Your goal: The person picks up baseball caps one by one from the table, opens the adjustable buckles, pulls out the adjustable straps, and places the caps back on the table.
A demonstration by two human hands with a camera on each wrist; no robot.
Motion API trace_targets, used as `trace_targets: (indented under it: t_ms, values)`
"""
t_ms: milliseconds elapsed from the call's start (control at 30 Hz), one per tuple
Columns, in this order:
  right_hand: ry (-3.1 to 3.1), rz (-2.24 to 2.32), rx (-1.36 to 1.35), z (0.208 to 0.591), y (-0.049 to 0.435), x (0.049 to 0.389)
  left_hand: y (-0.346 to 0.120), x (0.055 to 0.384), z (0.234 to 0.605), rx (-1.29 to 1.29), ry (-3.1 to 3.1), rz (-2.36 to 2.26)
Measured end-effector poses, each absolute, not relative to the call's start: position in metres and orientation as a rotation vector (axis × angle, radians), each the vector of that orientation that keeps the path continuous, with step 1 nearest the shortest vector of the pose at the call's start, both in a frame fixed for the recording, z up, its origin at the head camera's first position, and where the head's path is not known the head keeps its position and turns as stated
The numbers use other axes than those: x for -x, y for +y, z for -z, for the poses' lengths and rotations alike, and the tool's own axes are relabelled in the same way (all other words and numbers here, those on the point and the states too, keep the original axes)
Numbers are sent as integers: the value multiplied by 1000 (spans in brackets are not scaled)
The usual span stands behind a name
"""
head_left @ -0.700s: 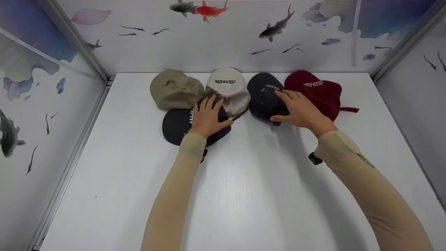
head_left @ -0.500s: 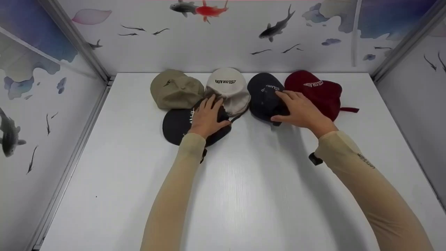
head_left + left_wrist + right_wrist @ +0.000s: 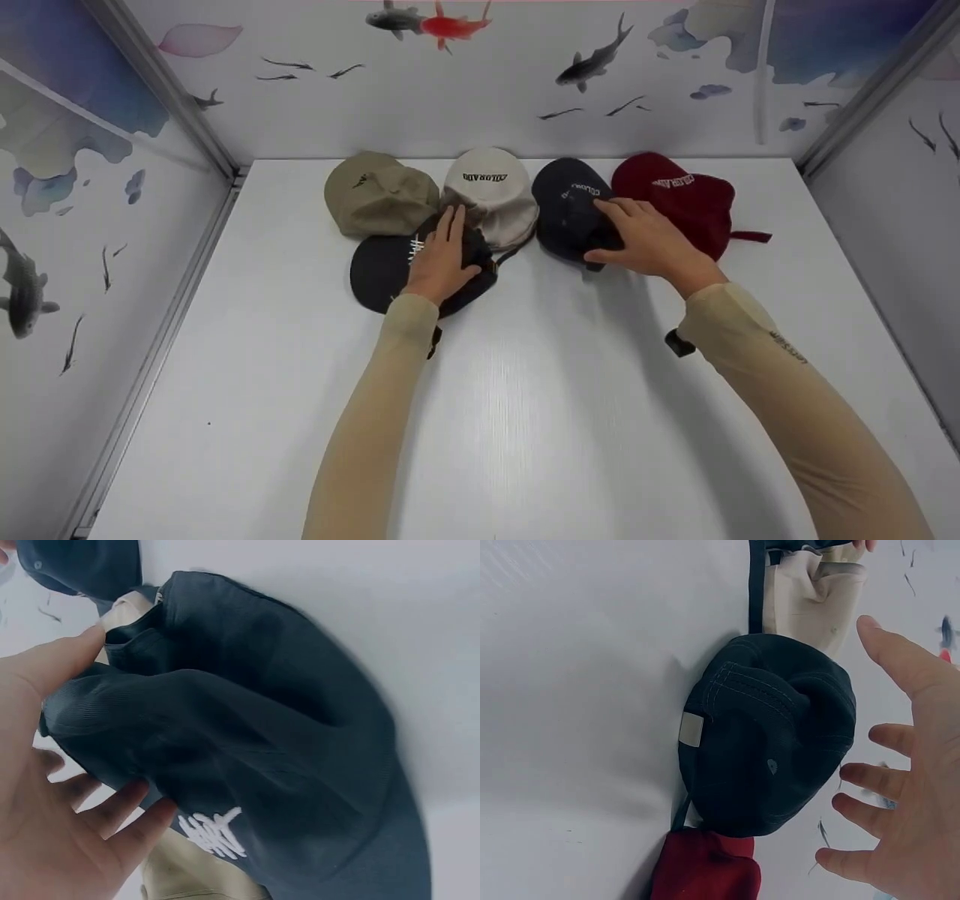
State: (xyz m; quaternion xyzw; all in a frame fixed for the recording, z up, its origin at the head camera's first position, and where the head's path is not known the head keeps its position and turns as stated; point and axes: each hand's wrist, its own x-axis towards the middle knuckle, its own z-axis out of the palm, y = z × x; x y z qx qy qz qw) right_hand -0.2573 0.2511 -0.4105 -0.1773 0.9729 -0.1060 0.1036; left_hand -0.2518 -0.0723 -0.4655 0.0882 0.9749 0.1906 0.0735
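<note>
A black cap with white lettering lies in front of the others, its brim to the left. My left hand is over its crown, fingers extended; in the left wrist view the fingertips are at the lettering and the thumb is near the back opening. A navy cap lies right of the white cap. Spread over the navy cap's right side is my right hand. From the right wrist, its fingers are loosely spread beside the navy cap, holding nothing.
At the back left of the white table lies a khaki cap, touching the black one. A dark red cap with a loose strap is on the right. Fish-patterned panels stand around the table.
The left hand's fingers have drawn closer together and the hand has shifted slightly left on the black cap. My right hand and the caps look unmoved.
</note>
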Motion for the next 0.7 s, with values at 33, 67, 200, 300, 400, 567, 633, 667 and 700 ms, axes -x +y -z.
trace_targets:
  t_ms: [33,67,200,300,400,567,633,667,700]
  values:
    - [2871,312,525,410,251,257,-73,251,466,-259,2925,-587]
    - [2872,312,526,410,252,257,-74,251,467,-256,2926,-595]
    - [2872,313,532,410,251,256,-77,249,468,-232,2942,-644]
    - [2868,322,532,411,250,256,-79,246,469,-223,2975,-669]
    - [2864,325,529,410,249,256,-80,243,470,-227,3001,-692]
    - [2855,330,522,410,251,254,-80,240,472,-228,3013,-731]
    - [2852,337,516,410,252,254,-80,240,472,-222,3012,-740]
    - [2851,340,513,410,252,253,-80,239,472,-219,3012,-744]
    - [2849,342,511,409,253,253,-80,239,473,-216,3010,-749]
